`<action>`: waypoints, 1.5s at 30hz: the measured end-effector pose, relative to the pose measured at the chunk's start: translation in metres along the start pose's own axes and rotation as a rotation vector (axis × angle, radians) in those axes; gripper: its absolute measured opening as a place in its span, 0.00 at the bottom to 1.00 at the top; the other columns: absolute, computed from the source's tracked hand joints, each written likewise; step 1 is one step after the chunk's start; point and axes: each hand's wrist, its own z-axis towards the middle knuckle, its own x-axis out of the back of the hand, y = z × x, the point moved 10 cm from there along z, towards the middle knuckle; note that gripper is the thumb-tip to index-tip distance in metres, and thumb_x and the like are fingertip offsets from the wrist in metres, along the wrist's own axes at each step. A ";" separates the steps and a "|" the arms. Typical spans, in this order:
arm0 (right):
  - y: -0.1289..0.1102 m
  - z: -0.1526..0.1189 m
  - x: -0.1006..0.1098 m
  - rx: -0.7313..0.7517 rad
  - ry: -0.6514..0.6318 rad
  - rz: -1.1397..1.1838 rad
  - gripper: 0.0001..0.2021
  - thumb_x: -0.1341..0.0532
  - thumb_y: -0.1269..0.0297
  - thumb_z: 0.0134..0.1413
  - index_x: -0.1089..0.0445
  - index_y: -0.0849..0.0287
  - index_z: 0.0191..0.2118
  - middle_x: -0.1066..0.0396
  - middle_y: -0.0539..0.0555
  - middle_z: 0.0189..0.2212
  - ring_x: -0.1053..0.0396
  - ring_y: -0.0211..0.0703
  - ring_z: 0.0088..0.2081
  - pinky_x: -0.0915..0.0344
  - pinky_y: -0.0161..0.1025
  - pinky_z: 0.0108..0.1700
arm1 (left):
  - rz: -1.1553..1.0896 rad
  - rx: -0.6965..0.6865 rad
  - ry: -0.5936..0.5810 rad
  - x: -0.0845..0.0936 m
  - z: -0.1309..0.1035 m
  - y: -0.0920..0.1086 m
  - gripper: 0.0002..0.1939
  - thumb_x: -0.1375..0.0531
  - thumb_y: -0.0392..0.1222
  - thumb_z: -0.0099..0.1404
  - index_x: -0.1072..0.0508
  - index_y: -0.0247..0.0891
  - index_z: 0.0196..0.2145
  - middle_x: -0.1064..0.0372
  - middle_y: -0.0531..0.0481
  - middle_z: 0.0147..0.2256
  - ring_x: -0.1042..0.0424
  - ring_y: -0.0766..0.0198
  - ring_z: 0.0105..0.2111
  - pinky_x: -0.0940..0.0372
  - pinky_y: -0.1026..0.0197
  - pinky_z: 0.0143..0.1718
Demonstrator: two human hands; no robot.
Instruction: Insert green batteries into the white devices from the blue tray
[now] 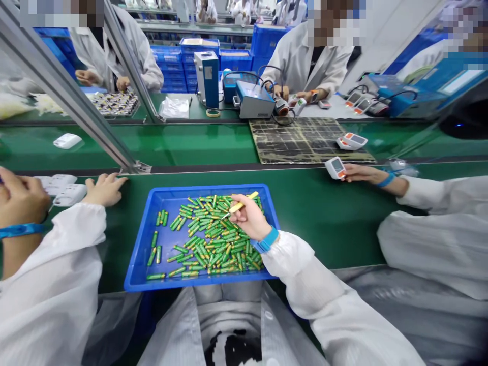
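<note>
My right hand (249, 217), with a blue wrist strap, is closed around a slim yellow-handled tool (244, 202). Its thin metal tip points down and left over the batteries; the tool's exact kind does not show. Below it, many small green batteries (209, 244) with gold-coloured ends lie heaped in a blue tray (135, 254). Several lie apart at the tray's left side. My left hand (103, 190) rests on the green table left of the tray, fingers spread, holding nothing. White plastic devices (70, 194) lie just left of it.
On the left, a co-worker's hand (23, 198) is near the white devices. At right, another person's hand (360, 173) holds a white-and-orange device (335, 168). A metal post (129, 127) rises behind my left hand. A dark mat (297, 140) lies beyond the table edge.
</note>
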 end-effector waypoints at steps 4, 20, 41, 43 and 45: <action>0.002 0.001 0.000 -0.015 -0.021 -0.008 0.15 0.36 0.65 0.45 0.42 0.58 0.16 0.46 0.42 0.07 0.60 0.25 0.12 0.48 0.27 0.18 | 0.031 -0.036 0.076 0.029 -0.007 0.022 0.25 0.52 0.35 0.66 0.34 0.34 0.59 0.44 0.32 0.63 0.47 0.37 0.61 0.48 0.30 0.53; 0.014 -0.003 0.005 -0.186 0.018 0.150 0.14 0.39 0.72 0.53 0.44 0.58 0.22 0.47 0.41 0.12 0.56 0.24 0.11 0.52 0.25 0.14 | -0.258 -0.718 0.612 0.080 -0.082 0.279 0.17 0.51 0.34 0.68 0.27 0.40 0.48 0.28 0.40 0.50 0.34 0.51 0.53 0.52 0.37 0.56; 0.009 0.005 0.020 -0.163 0.065 0.182 0.15 0.42 0.75 0.57 0.49 0.54 0.26 0.52 0.40 0.13 0.53 0.27 0.11 0.47 0.26 0.13 | -0.204 -0.634 0.546 0.049 -0.071 0.284 0.23 0.59 0.48 0.75 0.27 0.35 0.43 0.28 0.41 0.38 0.33 0.52 0.46 0.48 0.46 0.51; 0.008 0.006 0.023 -0.156 0.094 0.195 0.15 0.44 0.75 0.58 0.50 0.54 0.26 0.52 0.40 0.13 0.54 0.28 0.11 0.47 0.27 0.13 | -0.203 -0.643 0.542 0.049 -0.072 0.285 0.24 0.59 0.49 0.75 0.27 0.35 0.42 0.27 0.41 0.37 0.33 0.52 0.44 0.48 0.47 0.49; 0.008 0.006 0.024 -0.158 0.113 0.207 0.15 0.45 0.74 0.59 0.50 0.54 0.26 0.53 0.40 0.12 0.54 0.28 0.11 0.47 0.27 0.13 | -0.204 -0.649 0.538 0.050 -0.072 0.285 0.24 0.59 0.49 0.75 0.27 0.35 0.41 0.27 0.42 0.36 0.32 0.53 0.42 0.48 0.48 0.47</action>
